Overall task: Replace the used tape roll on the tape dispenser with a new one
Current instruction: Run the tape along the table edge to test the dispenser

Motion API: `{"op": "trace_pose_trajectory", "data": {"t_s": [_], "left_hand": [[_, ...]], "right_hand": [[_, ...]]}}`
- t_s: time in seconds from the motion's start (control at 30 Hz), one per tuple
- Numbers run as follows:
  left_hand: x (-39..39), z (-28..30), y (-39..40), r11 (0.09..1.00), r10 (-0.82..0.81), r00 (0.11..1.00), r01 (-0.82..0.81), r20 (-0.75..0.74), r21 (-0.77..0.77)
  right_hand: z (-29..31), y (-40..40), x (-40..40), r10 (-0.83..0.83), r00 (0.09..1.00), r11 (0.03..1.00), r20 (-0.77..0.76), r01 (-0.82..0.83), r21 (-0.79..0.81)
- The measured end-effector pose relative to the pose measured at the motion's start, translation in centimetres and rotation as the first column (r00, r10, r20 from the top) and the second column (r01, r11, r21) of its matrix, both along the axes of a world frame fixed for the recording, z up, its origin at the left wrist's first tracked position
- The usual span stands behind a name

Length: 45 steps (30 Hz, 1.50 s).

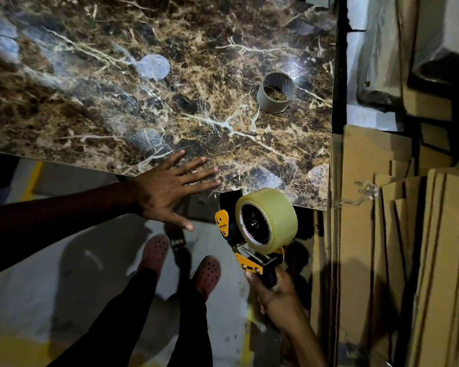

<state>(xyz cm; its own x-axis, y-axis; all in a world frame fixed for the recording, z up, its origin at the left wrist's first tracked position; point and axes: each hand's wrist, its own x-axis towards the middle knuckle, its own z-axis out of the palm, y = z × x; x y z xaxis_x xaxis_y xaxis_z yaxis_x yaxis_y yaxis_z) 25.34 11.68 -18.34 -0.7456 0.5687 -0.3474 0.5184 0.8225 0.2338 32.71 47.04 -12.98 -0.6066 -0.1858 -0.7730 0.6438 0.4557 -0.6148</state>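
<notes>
I see the R hand (276, 290) low at the worktop (170, 88) corner, fingers (252, 277) wrapped tight round the handle of the tape dispenser (252, 250) — full clear tape roll (272, 221) seated on its hub, just above those fingers. L hand (167, 189) flat at the worktop's near edge, fingers spread, holding nothing, near the dispenser but apart. Empty cardboard core (275, 92) stands on the worktop, well apart from both hands. Cardboard sheets (395, 234) stacked to the R.

Tabletop (90, 107) mostly open; empty core (275, 93) far right, cardboard (376, 234) alongside.
</notes>
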Motion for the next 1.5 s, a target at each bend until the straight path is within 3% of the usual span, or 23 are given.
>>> {"op": "trace_pose_trajectory", "data": {"t_s": [0.7, 1.1, 1.5], "left_hand": [[0.4, -0.5, 0.2, 1.000, -0.004, 0.993, 0.004, -0.116, 0.000], [0.8, -0.8, 0.1, 1.000, -0.006, 0.986, 0.008, -0.169, 0.011], [0.7, -1.2, 0.1, 1.000, -0.014, 0.976, 0.015, -0.216, 0.004]], "right_hand": [[-0.9, -1.0, 2.7, -0.099, 0.995, 0.990, -0.001, 0.098, -0.102], [0.2, -3.9, 4.2, -0.147, 0.984, 0.989, -0.098, 0.145, -0.025], [-1.3, -6.6, 6.0, -0.367, 0.928, 0.929, -0.063, 0.362, -0.069]]}}
